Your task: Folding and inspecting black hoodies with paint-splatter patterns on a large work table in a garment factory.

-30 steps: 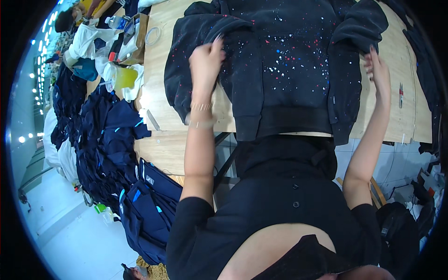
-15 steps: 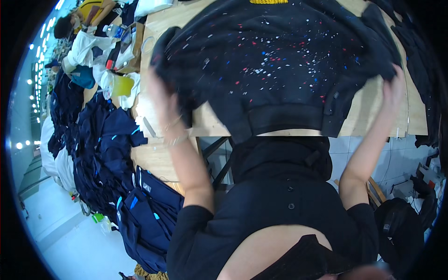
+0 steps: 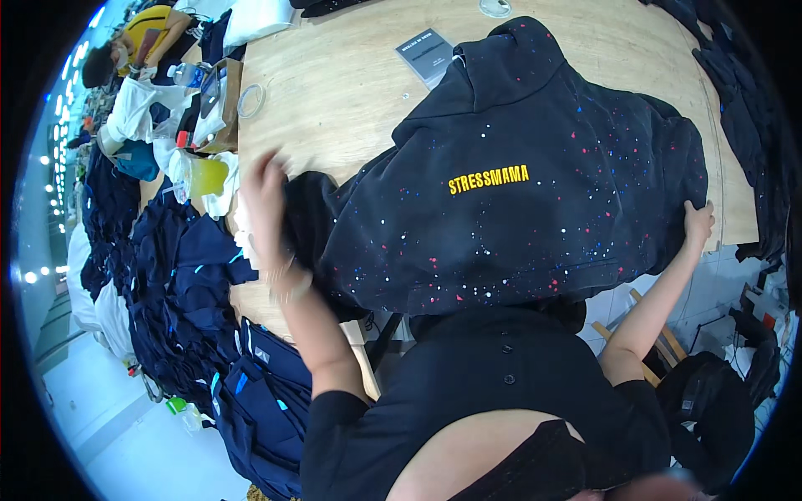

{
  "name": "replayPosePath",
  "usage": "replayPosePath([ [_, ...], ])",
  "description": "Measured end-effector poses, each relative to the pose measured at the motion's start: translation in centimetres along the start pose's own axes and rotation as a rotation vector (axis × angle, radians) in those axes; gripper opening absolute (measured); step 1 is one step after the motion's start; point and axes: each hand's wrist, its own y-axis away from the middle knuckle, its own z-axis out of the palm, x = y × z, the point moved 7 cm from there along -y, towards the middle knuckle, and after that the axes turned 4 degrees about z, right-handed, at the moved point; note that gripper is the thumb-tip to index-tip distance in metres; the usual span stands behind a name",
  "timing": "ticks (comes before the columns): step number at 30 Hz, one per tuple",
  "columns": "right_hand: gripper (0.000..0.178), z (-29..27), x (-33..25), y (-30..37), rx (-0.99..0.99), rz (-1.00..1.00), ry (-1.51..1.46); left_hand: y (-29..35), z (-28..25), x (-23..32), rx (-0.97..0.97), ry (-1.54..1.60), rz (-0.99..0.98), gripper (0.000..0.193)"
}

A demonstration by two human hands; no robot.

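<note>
The dark hoodie (image 3: pixel 518 192) now lies flipped flat, left hand (image 3: pixel 266 188) and right hand (image 3: pixel 697 224) gripping its edges.

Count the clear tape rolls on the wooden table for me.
2. One tape roll lies near the table's left edge beside the cardboard box; the other tape roll sits at the far edge, partly cut off by the frame. More could be hidden under the hoodie.

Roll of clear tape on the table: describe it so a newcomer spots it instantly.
Start at the wooden table, left of the black speckled hoodie. Near the table's left edge lies the tape roll, beside a cardboard box. It is the only flat transparent ring there.
</note>
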Motion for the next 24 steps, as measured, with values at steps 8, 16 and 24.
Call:
replayPosePath([
  [8,0.072,1.3,-2.2,0.7,0.137,0.001,0.117,-2.6,25.7,10.7,-1.044,0.689,-0.513,0.041],
  [16,0.055,1.4,-1.4,2.2,0.446,0.008,-0.126,-6.4,15.6,18.8,-0.173,0.237,0.659,0.038],
  [24,0.047,-0.4,-1.7,1.8,0.581,-0.089,-0.327,-10.4,14.2,6.8,-0.274,0.593,0.043,0.059],
])
